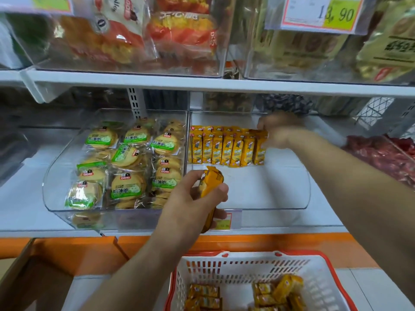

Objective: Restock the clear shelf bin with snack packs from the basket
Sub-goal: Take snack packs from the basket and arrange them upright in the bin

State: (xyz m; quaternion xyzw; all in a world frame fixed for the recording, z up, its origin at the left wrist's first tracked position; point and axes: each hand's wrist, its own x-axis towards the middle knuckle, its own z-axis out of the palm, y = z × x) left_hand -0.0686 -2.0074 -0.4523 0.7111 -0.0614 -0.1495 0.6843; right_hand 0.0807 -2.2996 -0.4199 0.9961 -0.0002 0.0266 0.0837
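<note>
Our left hand (190, 198) grips spare yellow foil snack packs (212, 182) ready to feed, just above the red-rimmed white plastic basket (247, 258). Our right hand (279, 131) pinches the end pack (259, 149) upright, probably to tighten the row inside the clear plastic shelf bin (280, 194).

The clear shelf bin (280, 207) is transparent plastic, glossy and smooth, with glare on its curved front wall; the snack packs (226, 149) in it wear shiny yellow film, as does the one gripped in the left hand (190, 198); the basket (224, 268) is matt white slotted plastic with a red rim; the biscuit packs (128, 158) alongside sit in crinkled clear film; the shelf (325, 212) looks like smooth white-painted metal; the price card (321, 12) is paper.
</note>
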